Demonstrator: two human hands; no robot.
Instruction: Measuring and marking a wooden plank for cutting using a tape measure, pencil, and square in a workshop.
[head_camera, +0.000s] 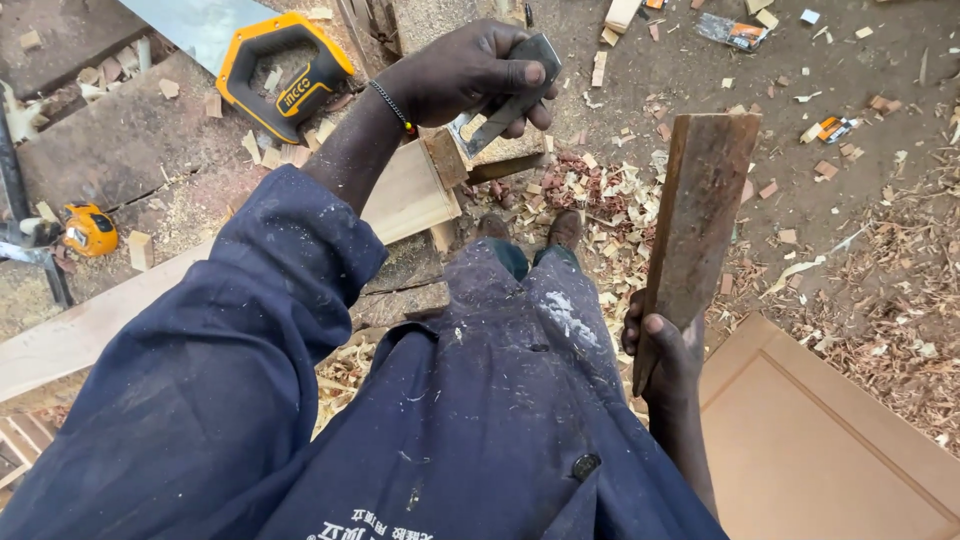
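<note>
At the upper left of the frame, a hand saw with a yellow-and-black handle (283, 68) lies on the grey weathered plank bench (110, 150); its blade is cut off by the top edge. A yellow round tape measure (90, 230) sits at the left edge.

Upper centre: the left hand (465, 72) is closed around a flat grey metal tool (510, 100). Its working end is hidden behind the fingers, so the tool's kind cannot be confirmed.

Right of centre: the right hand (665, 350) grips the lower end of a long brown wooden piece (700, 215), held upright and unsupported above the shaving-strewn ground (870, 270).

Hazards, as judged:
- The wooden piece is held by one end only; it may pivot or slip.
- The metal edge is near the fingers; a slip could cut.
- Loose shavings underfoot may shift.

A pale panelled board (810, 440) is cut off at the lower right.
</note>
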